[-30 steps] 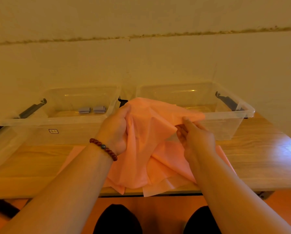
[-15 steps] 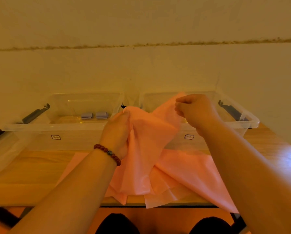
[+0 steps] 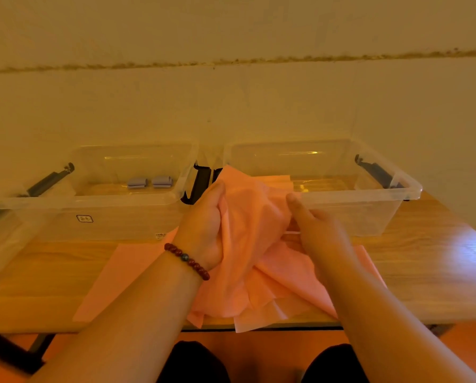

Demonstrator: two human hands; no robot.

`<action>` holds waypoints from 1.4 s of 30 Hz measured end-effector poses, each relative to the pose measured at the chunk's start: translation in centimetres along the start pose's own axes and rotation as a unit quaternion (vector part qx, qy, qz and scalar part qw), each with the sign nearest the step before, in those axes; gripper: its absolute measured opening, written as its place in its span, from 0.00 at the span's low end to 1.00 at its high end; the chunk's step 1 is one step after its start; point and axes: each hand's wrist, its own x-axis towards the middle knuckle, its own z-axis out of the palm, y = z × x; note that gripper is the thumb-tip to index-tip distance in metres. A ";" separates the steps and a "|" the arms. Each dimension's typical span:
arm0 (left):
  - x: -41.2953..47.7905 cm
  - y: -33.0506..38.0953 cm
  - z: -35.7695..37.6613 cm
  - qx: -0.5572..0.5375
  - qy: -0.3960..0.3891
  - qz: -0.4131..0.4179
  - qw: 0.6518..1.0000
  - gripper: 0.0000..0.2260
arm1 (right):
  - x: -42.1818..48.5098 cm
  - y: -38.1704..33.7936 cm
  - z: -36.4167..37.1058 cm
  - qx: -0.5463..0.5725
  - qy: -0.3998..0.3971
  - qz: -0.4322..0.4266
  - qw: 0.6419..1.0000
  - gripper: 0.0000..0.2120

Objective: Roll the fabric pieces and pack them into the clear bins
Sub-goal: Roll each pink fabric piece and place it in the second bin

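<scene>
Dropped from higher up: right hand (image 3: 315, 230), now pinching pink fabric (image 3: 254, 214) just right of left hand's (image 3: 205, 230) clenched hold. Bunched, not rolled; probably regripping.

The fabric (image 3: 253, 233) is salmon pink, rolls (image 3: 137, 182) grey, bins (image 3: 93, 200) clear (black latches (image 3: 200, 183)), table (image 3: 424, 272) wood-grained.

One wide-angle view, worn on the head. Looks forward and down toward 12 o'clock, across the wooden table (image 3: 438, 272) to the wall (image 3: 231, 106). Sits close enough to fill the centre with the left hand (image 3: 203, 230) and right hand (image 3: 319, 233) on the pink fabric (image 3: 253, 217). Takes in the left bin (image 3: 93, 201) at 11 o'clock, the right bin (image 3: 364, 193) at 1 o'clock.
</scene>
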 end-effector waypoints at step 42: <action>-0.7 -0.9 -3.3 0.185 -0.006 -0.004 0.983 0.08 | -0.5 1.1 -0.8 0.065 -0.039 -0.032 0.997 0.14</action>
